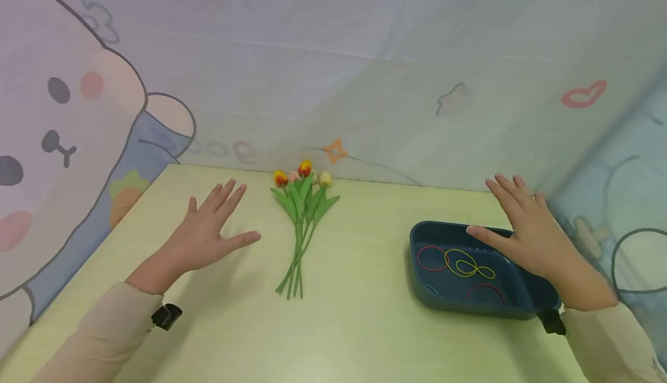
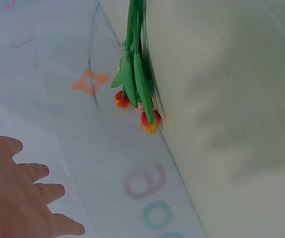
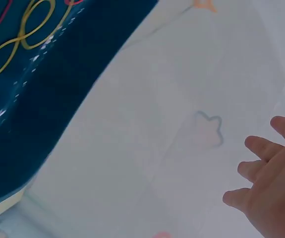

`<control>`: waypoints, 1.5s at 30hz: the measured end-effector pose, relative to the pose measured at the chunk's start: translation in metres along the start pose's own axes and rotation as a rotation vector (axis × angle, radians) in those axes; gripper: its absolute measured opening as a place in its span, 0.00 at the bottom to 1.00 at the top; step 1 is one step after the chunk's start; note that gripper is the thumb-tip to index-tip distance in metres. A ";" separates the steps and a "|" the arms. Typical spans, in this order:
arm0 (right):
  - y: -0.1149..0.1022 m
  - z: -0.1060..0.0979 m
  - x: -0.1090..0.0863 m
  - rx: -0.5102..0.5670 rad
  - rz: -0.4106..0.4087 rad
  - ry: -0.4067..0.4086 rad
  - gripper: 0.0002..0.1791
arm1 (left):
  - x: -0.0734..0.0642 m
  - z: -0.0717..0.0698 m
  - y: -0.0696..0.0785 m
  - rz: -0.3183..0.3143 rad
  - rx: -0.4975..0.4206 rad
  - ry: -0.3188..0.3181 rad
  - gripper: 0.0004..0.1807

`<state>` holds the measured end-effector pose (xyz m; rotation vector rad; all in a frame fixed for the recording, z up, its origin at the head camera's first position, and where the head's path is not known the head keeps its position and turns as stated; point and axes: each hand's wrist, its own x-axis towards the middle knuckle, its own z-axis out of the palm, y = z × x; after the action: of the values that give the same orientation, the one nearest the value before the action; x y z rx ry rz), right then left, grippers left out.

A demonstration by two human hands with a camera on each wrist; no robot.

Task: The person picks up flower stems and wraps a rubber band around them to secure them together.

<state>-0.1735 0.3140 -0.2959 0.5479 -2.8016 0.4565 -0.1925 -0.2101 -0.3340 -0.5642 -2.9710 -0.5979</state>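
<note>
A bunch of artificial tulips (image 1: 302, 209) lies on the table, its red-yellow, pink and cream blooms toward the back and its green stems toward the front. To the left of the tulips, my left hand (image 1: 205, 235) is held in the air with fingers spread, touching nothing. My right hand (image 1: 531, 235) hovers over the right part of a dark blue tray (image 1: 469, 309), fingers spread and holding nothing. Inside the tray lie yellow rubber bands (image 1: 458, 276) and red rubber bands (image 1: 432, 270). In the left wrist view the tulip blooms (image 2: 150, 123) show near the table's back edge.
The pale wooden table (image 1: 359, 336) meets a printed cloth backdrop (image 1: 333, 81) behind it. A large cartoon bear (image 1: 68, 99) is printed at the left, and another cloth (image 1: 636, 197) hangs on the right. Black straps (image 1: 167, 316) show at both cuffs.
</note>
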 end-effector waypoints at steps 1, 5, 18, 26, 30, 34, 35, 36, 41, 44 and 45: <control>-0.004 -0.001 0.003 0.011 -0.005 0.000 0.49 | 0.001 -0.001 0.001 -0.002 -0.022 -0.004 0.52; -0.020 -0.002 0.016 0.062 -0.015 -0.003 0.49 | 0.004 -0.005 0.003 -0.007 -0.120 -0.014 0.51; -0.068 0.015 0.071 0.137 -0.063 -0.107 0.50 | 0.023 -0.001 0.007 -0.048 -0.318 -0.021 0.50; -0.092 0.032 0.098 0.186 -0.045 -0.165 0.51 | 0.032 0.004 0.011 -0.049 -0.369 -0.002 0.50; -0.104 0.040 0.109 0.215 -0.033 -0.186 0.52 | 0.038 0.009 0.012 -0.051 -0.390 0.004 0.49; -0.113 0.050 0.119 0.238 -0.027 -0.213 0.51 | 0.044 0.016 0.015 -0.057 -0.408 0.003 0.50; -0.115 0.053 0.122 0.243 -0.027 -0.218 0.52 | 0.046 0.018 0.016 -0.058 -0.410 0.002 0.50; -0.117 0.056 0.124 0.247 -0.022 -0.226 0.52 | 0.047 0.019 0.017 -0.059 -0.412 0.001 0.50; -0.127 0.074 0.137 0.287 0.011 -0.254 0.53 | 0.055 0.027 0.021 -0.061 -0.427 0.004 0.50; -0.133 0.084 0.144 0.303 0.016 -0.271 0.53 | 0.059 0.032 0.024 -0.069 -0.440 0.002 0.50; -0.135 0.087 0.146 0.304 0.011 -0.274 0.53 | 0.060 0.034 0.024 -0.072 -0.447 0.000 0.51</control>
<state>-0.2660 0.1179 -0.2983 0.7043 -3.0125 0.8808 -0.2395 -0.1557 -0.3487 -0.4783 -2.8693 -1.2833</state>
